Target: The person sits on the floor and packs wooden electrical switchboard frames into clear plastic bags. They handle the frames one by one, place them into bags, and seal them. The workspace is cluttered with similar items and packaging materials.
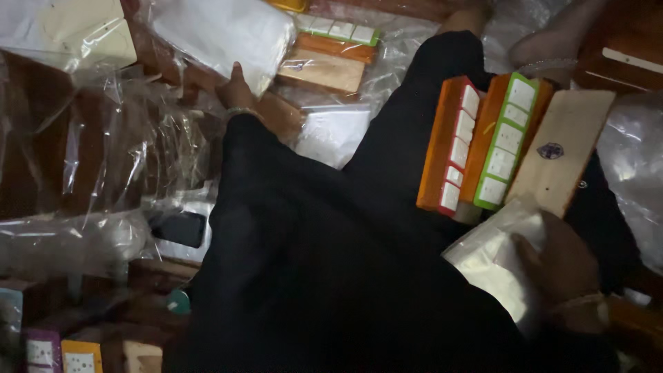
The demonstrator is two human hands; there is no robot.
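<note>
Dim clutter fills the view: crumpled clear plastic wrap (103, 159) spreads over dark wooden pieces from nine o'clock up to eleven, and more film lies bunched at three o'clock. Largest of all is the person's black garment (324, 262), which covers the centre and runs down to six o'clock.

At one o'clock from the middle, three long blocks lean side by side on the black cloth. An orange block with a red-edged row of white tiles (450, 148) stands on the left, touching an orange block with a green-edged row of white tiles (507, 141); just right of that lies a pale wooden board (563, 148) with a small dark stamp.

At twelve o'clock a white plastic-wrapped packet (221, 31) rests against a stack of wooden blocks (324, 65), one topped by a green-edged tile strip. The left hand (236, 88), with a bangle at its wrist, reaches to eleven o'clock and touches the lower edge of that packet; I cannot tell how its fingers are set.

At four o'clock the right hand (563, 266) grips a small clear plastic bag (494, 259), fingers curled and pressing on its crumpled film, just below the board's lower end.

At seven o'clock small purple and orange tile blocks (62, 352) sit in shadow.
</note>
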